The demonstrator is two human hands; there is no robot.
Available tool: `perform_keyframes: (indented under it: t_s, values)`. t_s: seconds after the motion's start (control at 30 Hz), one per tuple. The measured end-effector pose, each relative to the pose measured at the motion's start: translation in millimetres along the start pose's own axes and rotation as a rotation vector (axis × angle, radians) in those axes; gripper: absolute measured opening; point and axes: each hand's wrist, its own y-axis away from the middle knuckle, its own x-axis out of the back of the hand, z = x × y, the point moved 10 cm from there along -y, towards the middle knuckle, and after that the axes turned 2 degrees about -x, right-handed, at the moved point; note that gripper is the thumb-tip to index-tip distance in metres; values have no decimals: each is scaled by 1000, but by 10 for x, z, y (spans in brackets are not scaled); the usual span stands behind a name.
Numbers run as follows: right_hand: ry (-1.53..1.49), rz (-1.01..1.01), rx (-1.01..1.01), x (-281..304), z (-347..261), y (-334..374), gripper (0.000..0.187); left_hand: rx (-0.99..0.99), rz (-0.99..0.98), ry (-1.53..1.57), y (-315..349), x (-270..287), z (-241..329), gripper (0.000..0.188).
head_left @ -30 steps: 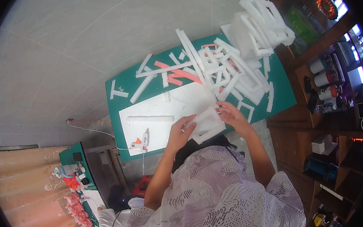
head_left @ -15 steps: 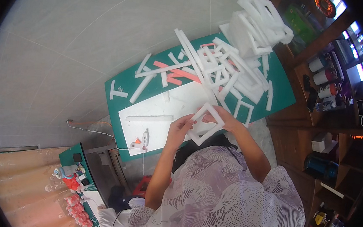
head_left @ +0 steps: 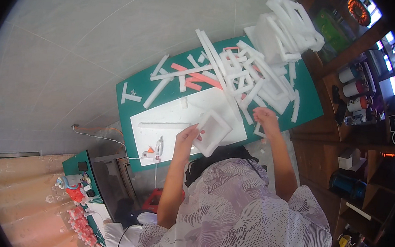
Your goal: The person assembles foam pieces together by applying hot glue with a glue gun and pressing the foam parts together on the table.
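Note:
My left hand (head_left: pixel 188 139) grips a white foam frame (head_left: pixel 218 141) by its left side, fingers curled round the edge. The frame is tilted above a white board (head_left: pixel 208 100) near the table's front edge. Apart from it, to the right, my right hand (head_left: pixel 266 118) is raised with its fingers drawn together; whether something tiny is pinched there I cannot make out. Below that hand a smaller white foam frame (head_left: pixel 257 129) is partly covered by it. A glue gun (head_left: pixel 158 150) rests on the board's left part, and a long white foam strip (head_left: pixel 164 126) lies behind it.
Loose white strips and frames are heaped across the green table (head_left: pixel 308 97), with pink foam strips (head_left: pixel 205 79) among them. Stacked white foam frames (head_left: pixel 286 30) stand at the back right. A white cord (head_left: pixel 98 140) runs left toward the wall. Wooden shelves (head_left: pixel 318 154) border the right side.
My right hand has let go of the white foam frame and moved right. The frame has shifted slightly left and tilted, now held by my left hand alone.

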Motion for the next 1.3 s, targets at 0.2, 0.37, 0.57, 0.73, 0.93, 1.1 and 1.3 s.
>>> perform_keyframes:
  t_s: [0.2,0.37,0.57,0.73,0.93,1.1,1.3]
  values:
    - [-249,271,100,748,-176,57,16,14,37,148,28,154,17,32]
    - [-336,431,224,1449,-330,162,18,-51,106,290,64,392,128,32]
    - [-491,702,328,2279,-450,497,21,-36,240,406,104,799,90,37]
    - [-242,741,312,2143,-472,584,24,-103,210,323,121,761,177,33]
    - [125,193,167,365,-471,376,41,-89,121,202,51,304,242,32]
    - [-128,-367,29,-1067,-405,587,62,-68,97,125,45,41,216,29]
    - [-42,-444,-15,-1239,-448,650,69,-53,65,130,74,-87,139,30]
